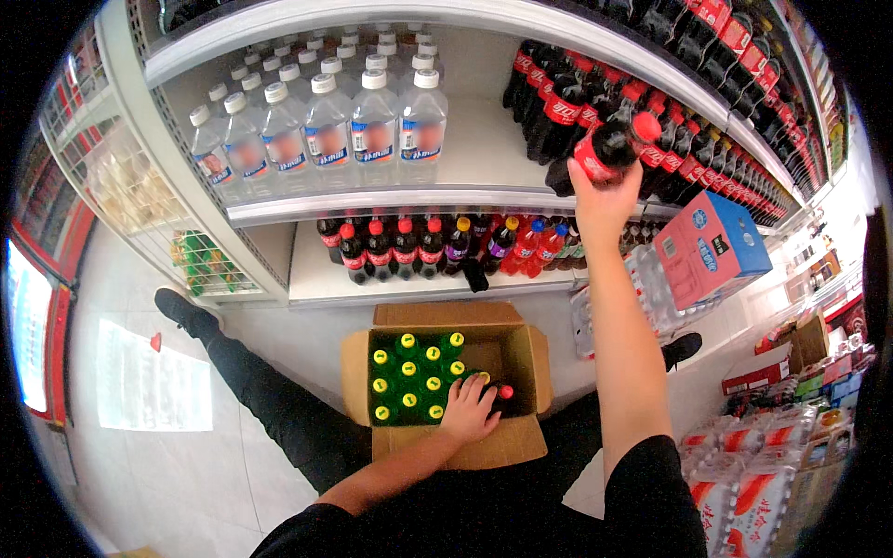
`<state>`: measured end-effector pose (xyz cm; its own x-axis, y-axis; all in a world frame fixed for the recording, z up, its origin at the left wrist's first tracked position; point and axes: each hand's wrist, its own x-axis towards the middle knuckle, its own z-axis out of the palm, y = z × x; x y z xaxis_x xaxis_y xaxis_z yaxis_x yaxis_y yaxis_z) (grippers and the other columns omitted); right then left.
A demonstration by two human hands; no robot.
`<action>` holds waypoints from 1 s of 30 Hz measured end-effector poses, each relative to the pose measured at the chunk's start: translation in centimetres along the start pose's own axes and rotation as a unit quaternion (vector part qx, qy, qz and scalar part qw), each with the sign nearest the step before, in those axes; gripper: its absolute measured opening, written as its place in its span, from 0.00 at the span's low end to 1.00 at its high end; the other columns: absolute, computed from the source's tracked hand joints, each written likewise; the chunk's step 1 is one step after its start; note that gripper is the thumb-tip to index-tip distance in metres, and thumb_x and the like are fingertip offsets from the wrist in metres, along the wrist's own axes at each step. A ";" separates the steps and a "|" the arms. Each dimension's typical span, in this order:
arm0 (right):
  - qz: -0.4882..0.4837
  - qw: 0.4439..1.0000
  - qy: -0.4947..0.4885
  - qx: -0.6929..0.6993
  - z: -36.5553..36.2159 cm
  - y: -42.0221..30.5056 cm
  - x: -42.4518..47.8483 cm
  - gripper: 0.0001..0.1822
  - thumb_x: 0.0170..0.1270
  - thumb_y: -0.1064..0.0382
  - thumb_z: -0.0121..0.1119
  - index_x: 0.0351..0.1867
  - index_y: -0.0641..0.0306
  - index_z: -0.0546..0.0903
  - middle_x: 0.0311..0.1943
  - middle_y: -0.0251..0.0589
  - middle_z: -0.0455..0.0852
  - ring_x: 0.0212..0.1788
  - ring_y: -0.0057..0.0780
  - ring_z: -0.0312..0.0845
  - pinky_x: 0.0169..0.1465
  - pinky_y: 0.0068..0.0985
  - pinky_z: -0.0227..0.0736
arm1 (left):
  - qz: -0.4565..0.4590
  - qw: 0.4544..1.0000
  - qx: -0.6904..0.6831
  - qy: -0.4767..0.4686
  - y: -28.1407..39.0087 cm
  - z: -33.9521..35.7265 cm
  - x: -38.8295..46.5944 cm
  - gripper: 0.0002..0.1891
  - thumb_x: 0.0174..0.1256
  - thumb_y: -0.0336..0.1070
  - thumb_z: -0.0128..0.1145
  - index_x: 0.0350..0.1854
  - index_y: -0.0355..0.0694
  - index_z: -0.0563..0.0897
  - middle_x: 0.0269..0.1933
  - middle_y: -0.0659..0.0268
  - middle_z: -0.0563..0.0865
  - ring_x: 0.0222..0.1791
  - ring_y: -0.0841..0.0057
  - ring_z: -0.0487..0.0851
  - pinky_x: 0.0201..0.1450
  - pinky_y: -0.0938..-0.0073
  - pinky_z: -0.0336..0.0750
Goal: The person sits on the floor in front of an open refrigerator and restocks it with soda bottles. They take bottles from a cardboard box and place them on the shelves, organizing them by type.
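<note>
My right hand (607, 202) grips a dark cola bottle (608, 150) with a red cap and red label. It holds the bottle tilted in front of the cola bottles (561, 104) on the middle shelf. My left hand (471, 411) lies over the front of an open cardboard box (446, 446), its fingers a little apart among the bottle tops. Several green bottles with yellow caps (409, 368) stand in the box's left and middle part. One red-capped bottle (506, 393) stands just right of my fingers. The left hand partly hides the bottles beneath it.
Clear bottles with white caps (324, 125) fill the middle shelf's left side. Below, mixed soda bottles (404, 247) line the bottom shelf. A pink and blue carton (708, 251) sits on wrapped bottles at right. Shrink-wrapped packs (750, 481) are stacked lower right. My legs (279, 404) flank the box.
</note>
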<state>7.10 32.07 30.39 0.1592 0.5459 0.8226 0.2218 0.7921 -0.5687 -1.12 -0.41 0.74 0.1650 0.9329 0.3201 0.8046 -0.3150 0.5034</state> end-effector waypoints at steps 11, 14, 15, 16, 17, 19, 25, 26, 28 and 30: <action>0.008 0.962 -0.037 -0.270 2.7 3.3 2.8 0.34 0.54 0.55 0.82 0.58 0.70 0.82 0.46 0.52 0.92 0.50 0.44 0.90 0.56 0.37 0.81 | -0.009 1.000 -0.007 -0.006 -0.1 -0.4 0.1 0.31 0.62 0.49 0.69 0.64 0.39 0.79 0.71 0.50 0.73 0.75 0.48 0.69 0.73 0.39 0.64; 0.005 0.961 -0.045 -0.272 3.0 3.0 3.3 0.32 0.53 0.54 0.81 0.55 0.70 0.83 0.46 0.57 0.91 0.50 0.54 0.88 0.57 0.43 0.80 | -0.007 1.000 -0.010 -0.003 0.1 -0.5 0.1 0.30 0.62 0.49 0.69 0.64 0.39 0.79 0.70 0.50 0.73 0.75 0.47 0.69 0.73 0.39 0.64; 0.003 0.963 -0.044 -0.265 3.4 2.6 3.2 0.31 0.52 0.54 0.81 0.54 0.70 0.83 0.46 0.57 0.90 0.51 0.58 0.86 0.58 0.46 0.78 | -0.010 1.000 -0.008 -0.002 0.0 -0.5 0.1 0.30 0.62 0.48 0.69 0.64 0.39 0.79 0.70 0.50 0.73 0.75 0.47 0.69 0.73 0.40 0.64; 0.000 0.965 -0.042 -0.257 3.7 2.2 3.2 0.29 0.52 0.55 0.80 0.52 0.69 0.83 0.46 0.58 0.90 0.51 0.61 0.84 0.60 0.49 0.76 | -0.012 1.000 -0.007 0.000 -0.1 -0.5 0.1 0.30 0.62 0.48 0.69 0.64 0.39 0.79 0.70 0.50 0.73 0.74 0.47 0.69 0.73 0.40 0.65; 0.027 0.963 -0.061 -0.260 3.6 1.8 3.1 0.30 0.54 0.56 0.79 0.54 0.70 0.81 0.50 0.58 0.87 0.56 0.60 0.82 0.61 0.47 0.76 | -0.010 1.000 -0.009 0.000 -0.1 -0.4 0.1 0.30 0.62 0.48 0.69 0.64 0.39 0.79 0.70 0.49 0.73 0.74 0.47 0.69 0.73 0.40 0.65; -0.013 0.957 -0.026 -0.290 3.3 3.2 2.3 0.32 0.55 0.56 0.78 0.58 0.70 0.79 0.54 0.58 0.84 0.60 0.59 0.79 0.63 0.47 0.75 | -0.006 1.000 -0.013 0.001 -0.1 -0.2 0.1 0.30 0.62 0.48 0.69 0.64 0.39 0.79 0.71 0.49 0.73 0.74 0.47 0.69 0.72 0.40 0.65; 0.026 0.941 0.000 -0.336 4.2 3.3 -0.7 0.38 0.56 0.55 0.80 0.64 0.67 0.73 0.58 0.57 0.78 0.63 0.57 0.75 0.64 0.47 0.74 | -0.010 1.000 -0.013 -0.010 -0.2 -0.1 0.1 0.30 0.64 0.48 0.68 0.65 0.38 0.78 0.71 0.47 0.72 0.74 0.45 0.69 0.71 0.38 0.66; 0.051 0.935 0.010 -0.350 4.4 3.0 -1.0 0.39 0.56 0.54 0.81 0.64 0.67 0.72 0.57 0.57 0.78 0.62 0.57 0.75 0.64 0.48 0.74 | -0.008 1.000 -0.014 -0.010 -0.2 -0.1 0.1 0.30 0.64 0.48 0.68 0.65 0.38 0.78 0.71 0.47 0.72 0.74 0.45 0.69 0.71 0.38 0.66; 0.051 0.926 0.017 -0.373 4.8 3.6 -1.4 0.39 0.53 0.52 0.83 0.61 0.67 0.73 0.55 0.56 0.78 0.60 0.57 0.75 0.62 0.47 0.75 | -0.005 1.000 -0.017 -0.009 -0.2 -0.2 0.2 0.29 0.65 0.47 0.67 0.65 0.38 0.78 0.71 0.47 0.72 0.74 0.45 0.69 0.71 0.38 0.66; 0.055 0.916 0.022 -0.396 5.1 3.9 -1.9 0.38 0.52 0.53 0.84 0.58 0.67 0.73 0.52 0.54 0.78 0.56 0.55 0.76 0.60 0.46 0.74 | -0.004 1.000 -0.017 -0.002 -0.3 -0.2 0.1 0.29 0.65 0.47 0.67 0.65 0.38 0.78 0.71 0.46 0.73 0.74 0.45 0.69 0.71 0.38 0.66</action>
<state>2.77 35.49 26.61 0.2565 0.5852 0.7692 0.8280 0.2775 -0.4872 -1.43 -0.24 0.75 0.1612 0.9362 0.3124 0.7863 -0.3131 0.5326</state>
